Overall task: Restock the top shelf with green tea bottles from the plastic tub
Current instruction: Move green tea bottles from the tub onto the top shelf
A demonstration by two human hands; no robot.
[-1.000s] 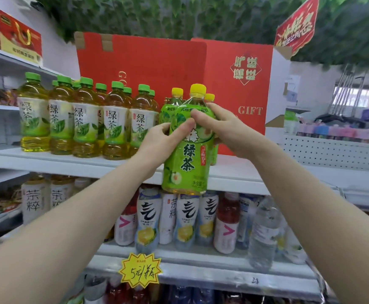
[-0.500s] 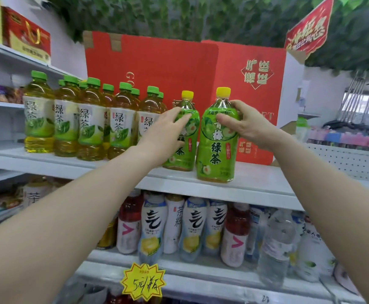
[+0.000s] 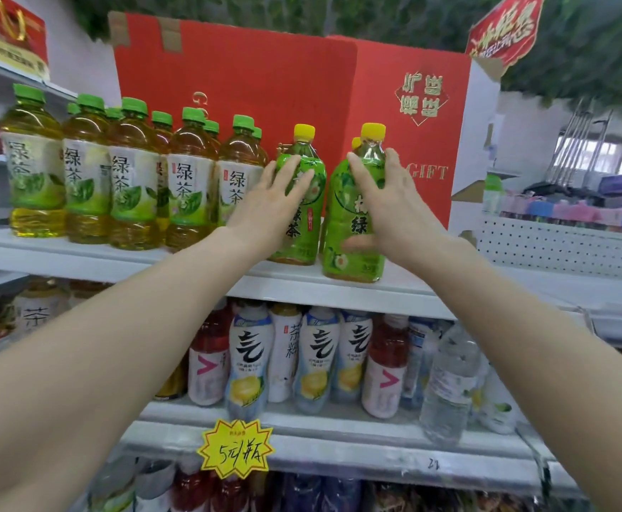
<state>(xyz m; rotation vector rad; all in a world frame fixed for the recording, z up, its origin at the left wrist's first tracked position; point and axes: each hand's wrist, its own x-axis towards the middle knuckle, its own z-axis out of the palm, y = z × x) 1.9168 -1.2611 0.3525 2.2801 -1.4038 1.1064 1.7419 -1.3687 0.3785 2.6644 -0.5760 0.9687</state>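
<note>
Two green tea bottles with yellow caps stand upright on the white top shelf (image 3: pixel 339 286). My left hand (image 3: pixel 268 205) lies flat against the front of the left bottle (image 3: pixel 302 230), fingers spread. My right hand (image 3: pixel 387 208) wraps around the right bottle (image 3: pixel 350 249), which stands nearer the shelf's front edge. Another yellow cap (image 3: pixel 356 143) peeks out behind the right bottle. The plastic tub is not in view.
A row of several green-capped tea bottles (image 3: pixel 132 194) fills the shelf to the left. Red gift boxes (image 3: pixel 394 86) stand behind. The shelf below holds mixed drinks (image 3: pixel 320 356) and a yellow price tag (image 3: pixel 236 448). A white pegboard counter (image 3: pixel 560 245) lies to the right.
The bottle that both hands carried in the air now stands on the top shelf. My left hand went to the bottle beside it; my right hand slid down onto the placed bottle's body.
</note>
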